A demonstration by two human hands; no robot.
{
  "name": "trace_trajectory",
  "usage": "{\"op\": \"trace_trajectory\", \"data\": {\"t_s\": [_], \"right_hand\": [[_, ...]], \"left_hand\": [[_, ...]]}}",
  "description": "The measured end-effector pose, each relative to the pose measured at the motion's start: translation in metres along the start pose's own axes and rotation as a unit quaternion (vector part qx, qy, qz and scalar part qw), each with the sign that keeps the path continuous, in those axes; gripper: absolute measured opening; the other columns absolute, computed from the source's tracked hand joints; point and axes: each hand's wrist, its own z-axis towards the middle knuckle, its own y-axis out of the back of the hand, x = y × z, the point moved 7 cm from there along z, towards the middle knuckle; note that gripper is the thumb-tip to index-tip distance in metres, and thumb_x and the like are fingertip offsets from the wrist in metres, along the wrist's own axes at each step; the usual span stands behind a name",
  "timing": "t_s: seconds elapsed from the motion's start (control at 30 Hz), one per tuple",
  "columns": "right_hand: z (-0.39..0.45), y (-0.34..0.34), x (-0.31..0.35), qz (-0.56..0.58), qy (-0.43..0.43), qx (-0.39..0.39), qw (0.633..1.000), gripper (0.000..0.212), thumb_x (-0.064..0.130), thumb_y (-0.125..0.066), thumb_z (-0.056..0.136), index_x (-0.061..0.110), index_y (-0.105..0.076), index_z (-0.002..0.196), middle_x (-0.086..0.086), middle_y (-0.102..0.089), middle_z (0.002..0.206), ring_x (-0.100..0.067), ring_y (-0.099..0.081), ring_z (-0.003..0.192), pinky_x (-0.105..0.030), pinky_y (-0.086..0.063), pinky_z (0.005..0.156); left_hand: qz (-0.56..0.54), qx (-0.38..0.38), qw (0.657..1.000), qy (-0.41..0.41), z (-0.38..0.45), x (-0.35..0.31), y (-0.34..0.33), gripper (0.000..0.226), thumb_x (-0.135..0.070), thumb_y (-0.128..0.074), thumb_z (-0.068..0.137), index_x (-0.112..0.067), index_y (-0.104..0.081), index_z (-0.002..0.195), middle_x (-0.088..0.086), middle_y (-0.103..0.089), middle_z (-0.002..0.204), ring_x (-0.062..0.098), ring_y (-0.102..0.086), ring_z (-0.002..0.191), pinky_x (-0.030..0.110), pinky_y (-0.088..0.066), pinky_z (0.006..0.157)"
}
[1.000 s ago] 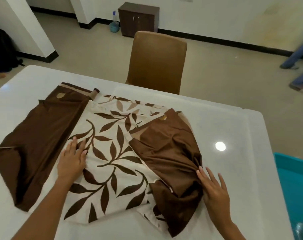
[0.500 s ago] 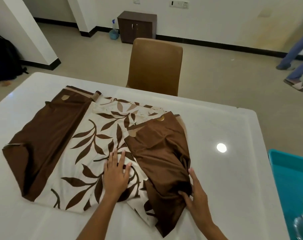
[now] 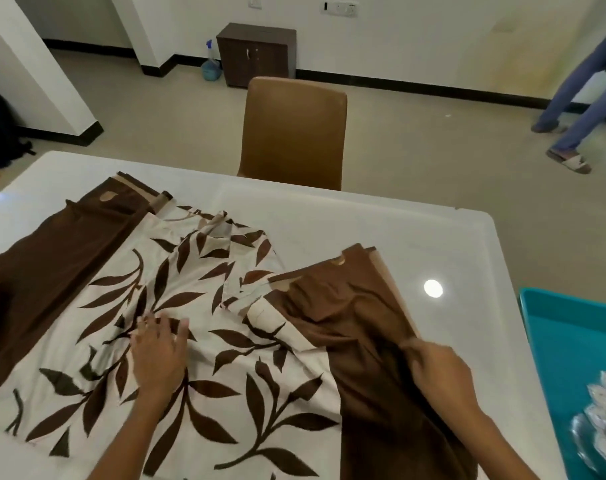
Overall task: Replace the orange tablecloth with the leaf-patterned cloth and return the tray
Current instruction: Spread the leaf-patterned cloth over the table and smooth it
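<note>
On the white table [image 3: 363,237], the leaf-patterned cloth [image 3: 197,306] lies half unfolded. Left hand [image 3: 157,355] presses it flat, fingers spread; right hand [image 3: 436,372] apparently pinches its brown border. Spreading step; next, draw that fold rightward.

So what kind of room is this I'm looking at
Probably a dining or common room indoors. A white table has a brown chair pushed up to it, a small dark cabinet stands against the wall on a tiled floor, and a leaf-patterned cloth is being spread out.
</note>
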Motion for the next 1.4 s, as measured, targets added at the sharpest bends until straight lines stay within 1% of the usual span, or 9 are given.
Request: {"op": "trace_trajectory", "data": {"t_s": [0.07,0.17,0.23,0.53,0.8,1.03,1.13,1.23,1.4], "right_hand": [[0.021,-0.013,0.029,0.087,0.07,-0.062,0.992,0.036,0.025,-0.047,0.096,0.027,-0.053,0.132,0.004,-0.054,0.135,-0.016,-0.051,0.123,-0.025,-0.035,0.103],[0.05,-0.064,0.061,-0.029,0.189,0.047,0.98,0.057,0.057,-0.013,0.094,0.036,-0.01,0.147,0.012,0.0,0.155,-0.008,0.002,0.144,-0.034,-0.001,0.117],[0.064,-0.087,0.043,-0.097,0.193,0.067,0.974,0.064,0.066,-0.001,0.089,0.039,0.003,0.147,0.011,0.013,0.155,-0.01,0.014,0.143,-0.044,0.001,0.118],[0.085,-0.051,-0.068,-0.079,-0.128,-0.059,0.987,0.065,0.052,-0.022,0.097,0.017,-0.011,0.151,-0.006,-0.001,0.159,-0.025,0.001,0.145,-0.053,-0.006,0.116],[0.116,-0.057,0.028,-0.023,0.091,-0.083,0.992,0.061,0.049,-0.016,0.095,0.02,-0.018,0.149,-0.001,-0.007,0.158,-0.018,-0.002,0.145,-0.044,-0.005,0.114],[0.177,-0.049,0.06,-0.05,0.109,-0.067,0.99,0.053,0.031,-0.048,0.096,0.014,-0.033,0.143,-0.007,-0.049,0.136,-0.023,-0.038,0.132,-0.043,-0.011,0.116],[0.162,-0.031,0.08,-0.039,0.176,-0.127,0.975,0.02,0.013,-0.067,0.082,0.011,-0.069,0.102,-0.007,-0.065,0.091,-0.026,-0.059,0.092,-0.038,-0.038,0.096],[0.094,-0.031,0.111,-0.011,0.351,-0.154,0.923,0.007,0.005,-0.072,0.071,0.011,-0.069,0.068,-0.002,-0.058,0.065,-0.016,-0.055,0.059,-0.027,-0.047,0.057],[0.001,-0.08,0.112,-0.056,0.518,0.047,0.852,0.042,0.048,-0.047,0.093,0.021,-0.059,0.063,0.008,-0.055,0.062,-0.009,-0.048,0.049,-0.023,-0.035,0.04]], "left_hand": [[-0.043,-0.013,0.999,-0.022,-0.009,-0.051,-0.004,0.066,-0.049,-0.016,0.097,-0.007,-0.031,0.145,0.019,-0.025,0.152,0.033,-0.019,0.142,0.052,-0.021,0.113],[-0.084,0.026,0.992,-0.094,-0.026,-0.123,-0.025,0.067,-0.054,-0.014,0.096,-0.014,-0.016,0.15,0.009,-0.015,0.157,0.023,-0.009,0.145,0.043,-0.011,0.116],[-0.08,0.035,0.992,-0.093,-0.026,-0.132,-0.039,0.073,-0.059,-0.008,0.091,-0.016,-0.008,0.15,0.006,-0.01,0.157,0.02,-0.005,0.145,0.045,-0.01,0.116],[-0.044,0.017,0.997,-0.066,-0.022,-0.14,-0.053,0.081,-0.066,-0.006,0.088,-0.016,-0.013,0.151,0.015,-0.005,0.157,0.028,0.0,0.145,0.05,-0.007,0.115],[-0.063,0.05,0.983,-0.163,-0.038,-0.2,-0.058,0.075,-0.066,0.008,0.086,-0.025,0.004,0.15,0.004,0.007,0.158,0.018,0.014,0.144,0.037,0.007,0.114],[-0.047,0.01,0.986,-0.161,-0.04,-0.196,-0.059,0.065,-0.058,-0.004,0.095,-0.026,0.0,0.151,0.004,0.001,0.159,0.018,0.007,0.146,0.039,-0.001,0.116],[-0.065,0.005,0.985,-0.159,-0.041,-0.196,-0.058,0.067,-0.059,-0.002,0.094,-0.025,-0.001,0.151,0.003,-0.001,0.159,0.016,0.006,0.146,0.041,-0.005,0.118],[-0.189,-0.013,0.97,-0.152,-0.041,-0.194,-0.05,0.066,-0.057,-0.008,0.096,-0.021,-0.003,0.151,-0.003,-0.001,0.159,0.009,0.002,0.145,0.044,-0.012,0.118],[-0.338,-0.116,0.931,-0.072,-0.044,-0.18,-0.017,0.064,-0.049,-0.024,0.096,-0.021,-0.005,0.151,0.0,-0.001,0.159,0.015,-0.002,0.146,0.045,-0.007,0.118]]}}
